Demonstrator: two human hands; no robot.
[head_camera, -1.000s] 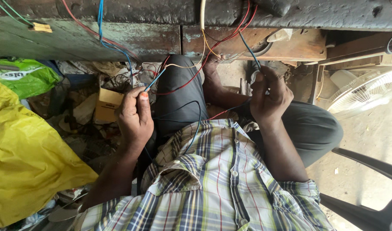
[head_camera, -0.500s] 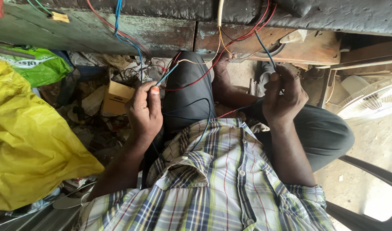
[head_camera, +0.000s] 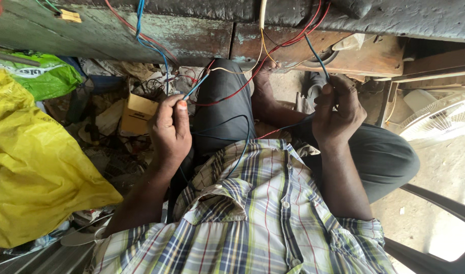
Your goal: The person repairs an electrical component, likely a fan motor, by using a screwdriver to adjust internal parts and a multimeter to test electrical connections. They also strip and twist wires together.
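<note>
Between the knees, the left hand (head_camera: 170,133) pinches a blue wire (head_camera: 196,87) and the right hand (head_camera: 338,112) grips a dark wire (head_camera: 317,57); ends apart, nothing joined yet, though the tips look blurred. Loose red wires (head_camera: 252,76) hang from the bench edge (head_camera: 191,30).

Blue wire (head_camera: 198,85): thin, pinched at upper-centre-left of frame w/ its end poking up-right, a red strand beside it. Dark teal wire (head_camera: 317,57): thin, runs diagonally down from top centre-right to a grip at right of centre. Thin dark wire (head_camera: 242,133) loops across centre, over the dark trouser leg.
</note>
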